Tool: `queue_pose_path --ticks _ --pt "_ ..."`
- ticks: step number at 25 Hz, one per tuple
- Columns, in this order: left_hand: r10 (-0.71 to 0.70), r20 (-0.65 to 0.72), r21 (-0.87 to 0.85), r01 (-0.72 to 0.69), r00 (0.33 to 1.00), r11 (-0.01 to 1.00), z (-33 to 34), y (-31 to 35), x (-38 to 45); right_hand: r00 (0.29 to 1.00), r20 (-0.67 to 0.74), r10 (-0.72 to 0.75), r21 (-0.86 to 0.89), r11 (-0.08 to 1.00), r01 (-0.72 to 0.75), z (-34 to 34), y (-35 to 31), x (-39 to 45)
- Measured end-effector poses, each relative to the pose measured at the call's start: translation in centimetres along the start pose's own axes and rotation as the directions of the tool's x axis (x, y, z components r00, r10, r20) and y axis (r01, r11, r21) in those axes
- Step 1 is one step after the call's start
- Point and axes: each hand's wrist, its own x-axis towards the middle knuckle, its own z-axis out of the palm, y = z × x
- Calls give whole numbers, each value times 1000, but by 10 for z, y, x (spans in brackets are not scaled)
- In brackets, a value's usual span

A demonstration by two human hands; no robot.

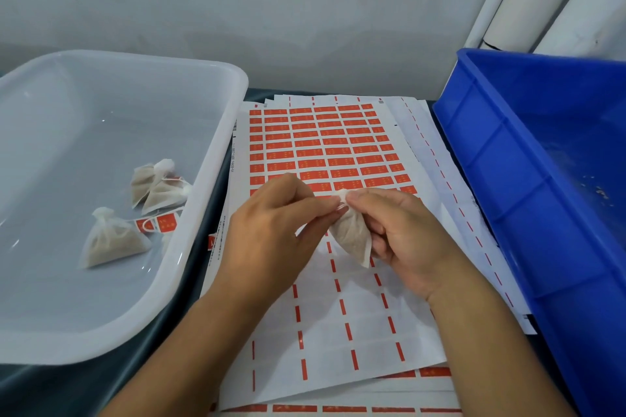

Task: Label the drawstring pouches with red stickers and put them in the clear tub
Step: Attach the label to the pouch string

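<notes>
Two hands meet at mid-frame over our sticker sheet (325,152): our right hand (406,234) grips the pouch (350,235), neck up and left, while our left hand (271,230) pinches at that neck. Our clear tub (216,132) lies left, nearer the left hand.

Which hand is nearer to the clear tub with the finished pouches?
Left. The left hand hovers over the sticker sheet just beside the clear tub; the right hand, holding the pouch, is farther right, toward the blue bin.
</notes>
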Motion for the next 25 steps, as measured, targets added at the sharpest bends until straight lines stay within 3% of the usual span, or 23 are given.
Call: queue_pose_path --ticks 6,10,14,16,18,20,22,25 --pt "-35 110 1 35 993 999 -1 0 1 998 -11 -63 -82 995 62 2 0 0" --pt "-234 199 -79 254 952 964 -1 5 1 995 -19 -94 -147 985 90 -2 3 2" --pt "-415 265 -202 470 871 859 0 9 1 989 -34 -146 -190 972 137 -2 5 2" --pt "-509 373 -335 624 776 706 -1 11 4 980 -29 -196 -225 957 184 0 5 2" --pt "-624 487 -459 787 611 412 -3 12 6 969 -11 -247 -273 933 234 2 4 1" --pt "-638 603 -560 824 479 89 -6 14 10 956 28 -293 -321 903 287 4 2 -1" --pt "-578 660 -623 779 480 -64 -10 14 12 949 59 -311 -311 897 314 8 1 -3" --pt "-520 683 -666 729 512 -157 -14 13 13 935 56 -351 -257 900 353 10 1 -4"
